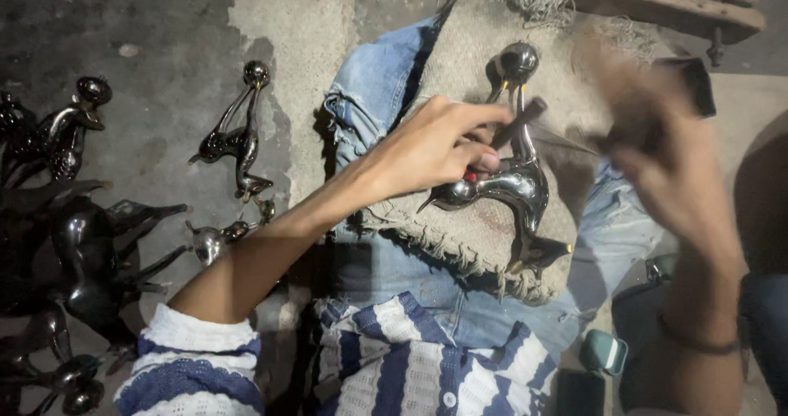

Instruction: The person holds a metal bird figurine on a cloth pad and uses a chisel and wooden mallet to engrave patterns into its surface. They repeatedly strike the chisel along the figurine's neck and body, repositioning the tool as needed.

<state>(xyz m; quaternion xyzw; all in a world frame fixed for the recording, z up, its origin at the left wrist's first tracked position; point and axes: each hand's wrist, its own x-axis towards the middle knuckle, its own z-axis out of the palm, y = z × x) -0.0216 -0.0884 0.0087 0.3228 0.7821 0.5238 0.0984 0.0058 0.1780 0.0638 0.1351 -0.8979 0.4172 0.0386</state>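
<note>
A shiny dark metal bird figurine point(513, 182) with a long neck and round head lies on a piece of burlap point(484, 71) spread over my denim-clad lap. My left hand point(435, 149) grips the figurine's body and pins it against the cloth. My right hand point(648, 137) is blurred with motion just right of the figurine and holds a thin pointed tool point(566, 141) whose tip reaches toward the bird's neck.
Several similar dark metal bird figurines point(238, 137) lie on the concrete floor at the left, with a heap point(74, 244) at the far left edge. A wooden plank point(657, 2) runs along the top right. A small teal object point(605, 352) lies by my right wrist.
</note>
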